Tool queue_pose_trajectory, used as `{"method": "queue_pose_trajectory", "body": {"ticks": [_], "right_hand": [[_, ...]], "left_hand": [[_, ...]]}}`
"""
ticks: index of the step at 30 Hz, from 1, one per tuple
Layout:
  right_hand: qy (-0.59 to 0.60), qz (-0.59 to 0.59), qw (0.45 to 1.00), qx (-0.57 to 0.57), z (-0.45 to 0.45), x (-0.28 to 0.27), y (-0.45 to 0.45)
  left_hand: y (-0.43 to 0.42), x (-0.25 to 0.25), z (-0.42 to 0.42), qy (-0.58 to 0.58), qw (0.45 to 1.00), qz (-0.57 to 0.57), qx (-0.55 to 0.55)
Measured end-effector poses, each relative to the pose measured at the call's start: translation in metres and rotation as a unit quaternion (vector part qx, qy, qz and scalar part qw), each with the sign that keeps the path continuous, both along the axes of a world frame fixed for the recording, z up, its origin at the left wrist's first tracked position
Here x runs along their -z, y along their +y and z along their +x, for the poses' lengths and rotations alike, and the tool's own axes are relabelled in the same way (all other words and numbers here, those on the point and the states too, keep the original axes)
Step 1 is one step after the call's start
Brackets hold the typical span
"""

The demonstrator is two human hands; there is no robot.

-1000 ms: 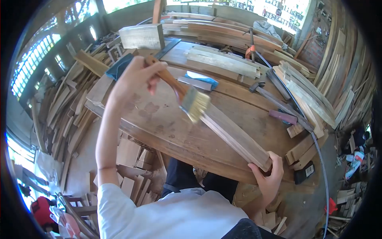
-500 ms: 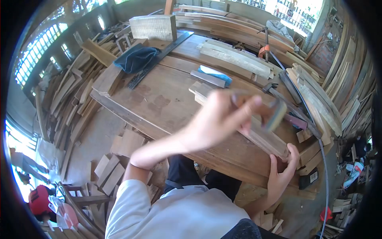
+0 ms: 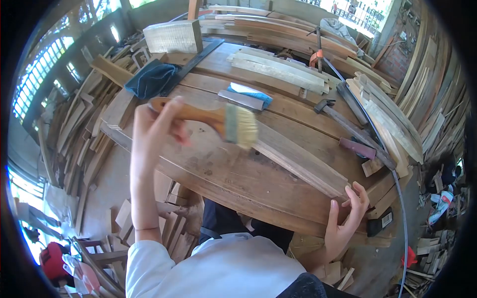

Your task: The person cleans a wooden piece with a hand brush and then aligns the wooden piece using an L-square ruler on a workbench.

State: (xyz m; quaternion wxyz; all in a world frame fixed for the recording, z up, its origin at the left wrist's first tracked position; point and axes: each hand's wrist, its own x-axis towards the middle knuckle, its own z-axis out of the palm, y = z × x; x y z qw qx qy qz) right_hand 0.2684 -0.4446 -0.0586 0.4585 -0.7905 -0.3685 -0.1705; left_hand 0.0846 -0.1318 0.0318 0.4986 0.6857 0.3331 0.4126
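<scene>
My left hand [image 3: 158,121] is closed around the wooden handle of a wide paintbrush [image 3: 206,116], raised over the bench. The brush's pale bristles point right, near the far end of a long wooden strip [image 3: 298,156]; whether they touch it I cannot tell. My right hand [image 3: 348,213] is open at the strip's near right end, thumb and fingers spread, with fingertips at or very close to the end face. The strip lies flat on the wooden workbench [image 3: 213,164].
A hammer [image 3: 348,121], a purple-brown block [image 3: 357,147] and a blue-and-white packet [image 3: 251,93] beside a grey bar [image 3: 241,99] lie on the bench. Dark cloth [image 3: 151,79], a metal ruler [image 3: 198,62] and pale boards [image 3: 278,72] are farther back. Wood offcuts [image 3: 176,228] cover the floor.
My left hand has swung left with the brush, away from the strip's middle, and the bristles show more plainly. My right hand has loosened at the strip's end. The view has shifted slightly.
</scene>
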Motion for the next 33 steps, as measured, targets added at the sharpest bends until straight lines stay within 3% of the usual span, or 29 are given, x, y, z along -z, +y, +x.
{"method": "queue_pose_trajectory", "body": {"ticks": [6, 10, 12, 15, 18, 21, 24, 28, 33], "right_hand": [[-0.009, -0.015, 1.0, -0.011, -0.001, -0.003, 0.003], [-0.022, -0.001, 1.0, -0.001, -0.002, -0.002, 0.003], [-0.016, -0.01, 1.0, -0.008, 0.0, 0.0, -0.003], [-0.011, -0.002, 1.0, -0.023, 0.004, 0.006, -0.006], [-0.01, 0.012, 0.999, -0.034, 0.003, 0.004, -0.008], [-0.011, 0.016, 0.999, -0.032, 0.003, 0.005, -0.008], [-0.01, 0.022, 0.999, -0.029, 0.002, 0.004, -0.008], [0.003, 0.02, 0.999, -0.033, -0.001, 0.0, -0.008], [0.005, 0.01, 1.0, -0.024, -0.001, -0.002, -0.006]], "left_hand": [[0.018, -0.005, -0.007, -0.053, 0.995, 0.023, -0.076], [-0.027, -0.015, 0.021, -0.095, 0.995, 0.009, 0.035], [-0.048, -0.014, 0.037, -0.071, 0.987, -0.03, 0.144], [-0.079, -0.002, 0.064, -0.074, 0.924, -0.172, 0.334], [-0.087, 0.023, 0.078, -0.051, 0.894, -0.172, 0.411], [-0.07, 0.02, 0.067, -0.03, 0.922, -0.18, 0.342], [-0.033, 0.018, 0.044, 0.001, 0.978, -0.106, 0.178], [0.029, 0.009, 0.002, 0.017, 0.998, -0.039, 0.042], [0.064, 0.005, -0.034, 0.007, 0.999, 0.015, -0.038]]}}
